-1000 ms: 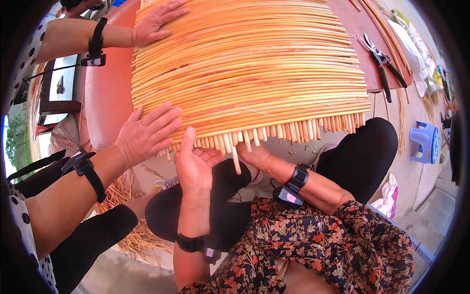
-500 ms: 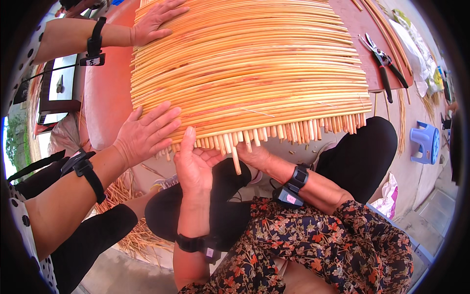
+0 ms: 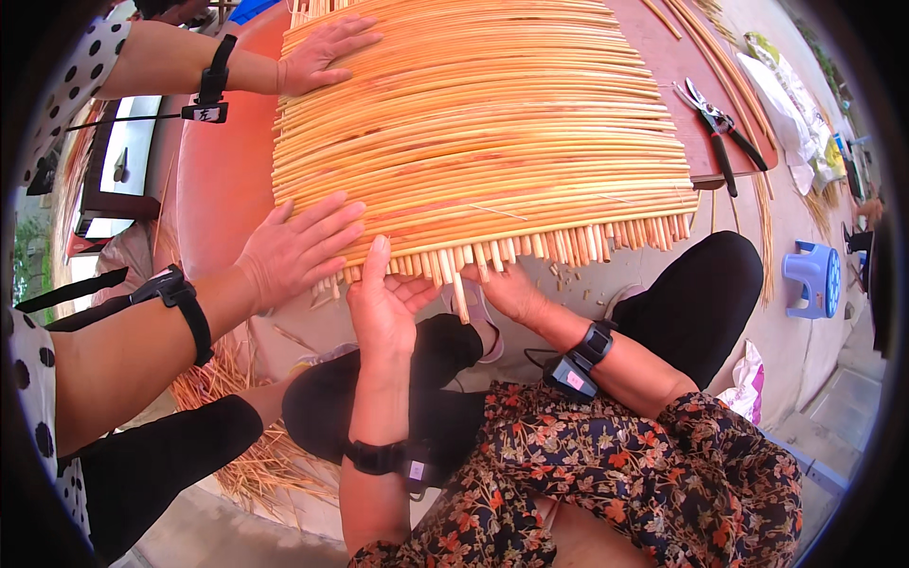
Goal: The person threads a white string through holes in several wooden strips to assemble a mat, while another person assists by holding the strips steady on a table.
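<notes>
A wide mat of straw-coloured stalks (image 3: 478,123) lies across the pink table (image 3: 227,180), with uneven short ends jutting below its near edge. My left hand (image 3: 382,308) is closed on that edge, thumb on top and fingers curled beneath. My right hand (image 3: 516,295) reaches under the short ends to the right of it; its fingers are partly hidden. A co-worker's two hands rest flat on the mat's left part, one near the front (image 3: 294,248), the other farther back (image 3: 317,59).
Black-handled snips (image 3: 720,133) and long loose stalks (image 3: 724,62) lie on the table's right. A blue plastic stool (image 3: 810,279) and white sacks (image 3: 795,114) stand beyond. Loose straw (image 3: 260,454) covers floor at lower left, beside the co-worker's leg (image 3: 161,473).
The view has shifted slightly, so the mat and surroundings sit a little differently in frame. My hands and the co-worker's hands keep nearly the same places on the mat.
</notes>
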The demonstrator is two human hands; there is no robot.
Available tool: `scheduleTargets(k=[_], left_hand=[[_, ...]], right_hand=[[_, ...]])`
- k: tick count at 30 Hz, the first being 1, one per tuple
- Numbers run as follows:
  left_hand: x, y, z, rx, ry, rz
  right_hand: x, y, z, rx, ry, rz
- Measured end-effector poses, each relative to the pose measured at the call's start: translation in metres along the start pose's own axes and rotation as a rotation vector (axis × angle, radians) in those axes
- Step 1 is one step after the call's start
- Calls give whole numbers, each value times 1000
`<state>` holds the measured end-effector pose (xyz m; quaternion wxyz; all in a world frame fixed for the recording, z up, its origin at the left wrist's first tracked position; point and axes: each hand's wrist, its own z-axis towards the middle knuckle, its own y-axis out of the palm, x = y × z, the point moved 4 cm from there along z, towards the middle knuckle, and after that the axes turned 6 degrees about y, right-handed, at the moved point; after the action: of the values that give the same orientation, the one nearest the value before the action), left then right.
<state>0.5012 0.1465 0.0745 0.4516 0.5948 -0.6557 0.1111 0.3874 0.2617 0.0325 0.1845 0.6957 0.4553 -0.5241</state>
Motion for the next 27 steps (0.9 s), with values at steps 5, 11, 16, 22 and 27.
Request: scheduleTargets(k=[5, 11, 16, 22, 27], left_hand=[[-4, 8, 1, 19, 45, -61], [-7, 9, 4, -47, 48, -72], [-9, 11, 6, -68, 22, -58], [-7, 11, 5, -20, 39, -47], [-6, 14, 2, 1, 33, -40]], right_hand=[[0, 2, -6, -387, 103, 601], [-12, -2, -13, -416, -13, 692], [-9, 14, -2, -340, 145, 842], [-28, 15, -1, -99, 10, 911], [5, 14, 15, -206, 40, 692]])
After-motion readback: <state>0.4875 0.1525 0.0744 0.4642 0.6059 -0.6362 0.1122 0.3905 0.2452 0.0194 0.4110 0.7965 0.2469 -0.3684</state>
